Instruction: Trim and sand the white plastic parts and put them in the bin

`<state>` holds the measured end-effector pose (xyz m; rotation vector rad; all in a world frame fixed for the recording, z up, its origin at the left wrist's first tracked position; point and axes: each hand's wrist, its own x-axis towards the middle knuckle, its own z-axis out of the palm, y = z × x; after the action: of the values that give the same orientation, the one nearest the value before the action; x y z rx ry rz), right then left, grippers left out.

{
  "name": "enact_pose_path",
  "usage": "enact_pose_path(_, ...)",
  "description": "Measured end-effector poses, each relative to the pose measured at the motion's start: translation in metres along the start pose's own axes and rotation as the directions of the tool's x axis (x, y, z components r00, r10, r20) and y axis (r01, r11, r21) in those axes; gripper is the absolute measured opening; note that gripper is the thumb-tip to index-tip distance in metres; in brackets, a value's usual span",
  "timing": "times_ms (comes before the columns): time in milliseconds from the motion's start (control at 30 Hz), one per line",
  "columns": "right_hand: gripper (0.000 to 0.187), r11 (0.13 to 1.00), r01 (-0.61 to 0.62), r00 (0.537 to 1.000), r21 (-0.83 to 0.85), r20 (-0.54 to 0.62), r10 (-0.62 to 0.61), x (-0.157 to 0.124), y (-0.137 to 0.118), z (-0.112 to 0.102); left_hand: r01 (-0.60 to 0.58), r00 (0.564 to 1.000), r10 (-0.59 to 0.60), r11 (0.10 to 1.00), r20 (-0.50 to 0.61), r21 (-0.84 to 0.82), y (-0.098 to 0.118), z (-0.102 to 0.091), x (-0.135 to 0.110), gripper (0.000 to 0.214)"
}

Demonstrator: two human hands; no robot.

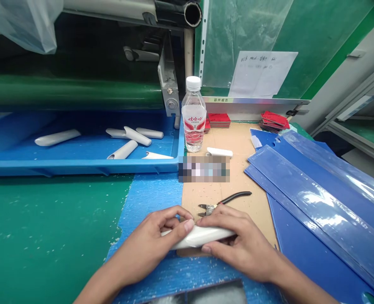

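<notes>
A long, glossy white plastic part (197, 237), rounded like a handle shell, lies crosswise between my two hands. My left hand (164, 234) grips its left end, the thumb resting on top. On the other end my right hand (234, 238) is closed, with its thumb at the near side and the fingers over the far side. Just beyond the right fingers lie cutting pliers (210, 208) with a black handle, jaws parted and pointing left; my right hand partly hides them. Another white part (219, 152) rests farther back on the brown cardboard (237, 177).
At left, a blue tray (79, 166) holds several white parts (137, 136) below a green conveyor roller (79, 90). A water bottle (193, 116) stands by its corner. Red-topped stacks (219, 120) sit behind. Clear plastic sleeves (316, 202) cover blue boards at right.
</notes>
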<state>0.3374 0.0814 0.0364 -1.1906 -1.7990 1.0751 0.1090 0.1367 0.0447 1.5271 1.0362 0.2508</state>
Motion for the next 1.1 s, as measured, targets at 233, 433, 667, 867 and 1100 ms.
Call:
enact_pose_path(233, 0.038, 1.000, -0.011, 1.000, -0.009, 0.001, 0.011, -0.0003, -0.0013, -0.0008, -0.042, 0.998, 0.038, 0.994, 0.042, 0.098, 0.0049, -0.0037, -0.0017, 0.029)
enact_pose_path(433, 0.036, 1.000, -0.007, 1.000, -0.003, -0.019, 0.007, -0.0001, -0.0023, 0.0005, -0.125, 0.987, 0.110, 0.984, 0.119, 0.127, 0.0058, -0.0047, -0.0050, 0.029)
enact_pose_path(667, 0.035, 1.000, -0.007, 1.000, -0.005, -0.019, 0.006, 0.0002, -0.0015, -0.0011, -0.094, 0.988, 0.077, 0.988, 0.135, 0.126, 0.0051, -0.0043, -0.0058, 0.033)
enact_pose_path(867, 0.037, 1.000, -0.012, 1.000, -0.003, -0.021, 0.012, 0.0002, -0.0020, -0.0010, -0.095, 0.988, 0.078, 0.987, 0.131, 0.132, 0.0048, -0.0036, -0.0056, 0.032)
enact_pose_path(1100, 0.037, 0.999, -0.039, 0.999, -0.004, -0.016, 0.039, 0.0005, -0.0029, -0.0006, -0.095, 0.989, 0.077, 0.985, 0.128, 0.144, 0.0061, -0.0032, -0.0038, 0.032)
